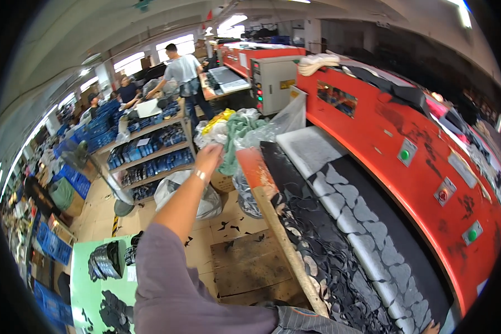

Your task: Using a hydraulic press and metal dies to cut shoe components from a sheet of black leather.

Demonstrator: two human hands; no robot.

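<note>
- Left hand (209, 157) stretches out near the green bag (239, 132), fingers bent; whether it grips anything, I cannot tell
- Right hand (431, 328), mostly cut off, is near the grey pieces (377, 229); its grip is unclear
- These pieces lie between dark scraps (329, 247) and the red machine (381, 125)

Scraps (339, 245) lie between rail (286, 245) and cut pieces (376, 229), apparently lower down.

Red machine housing (367, 117): painted metal, semi-gloss, scuffed, dark-smudged. Control cabinet (273, 89): metal, smooth. Grey pieces (365, 212): matt, cloth-like. Long beam (286, 242): bare wood, rough, worn. Floor boards (250, 267): wood, matt, stained. Clear sheeting (289, 118): thin plastic, glossy, wrinkled. Tabletop (86, 253): smooth, slight sheen. Sleeve (167, 267): matt cloth.
</note>
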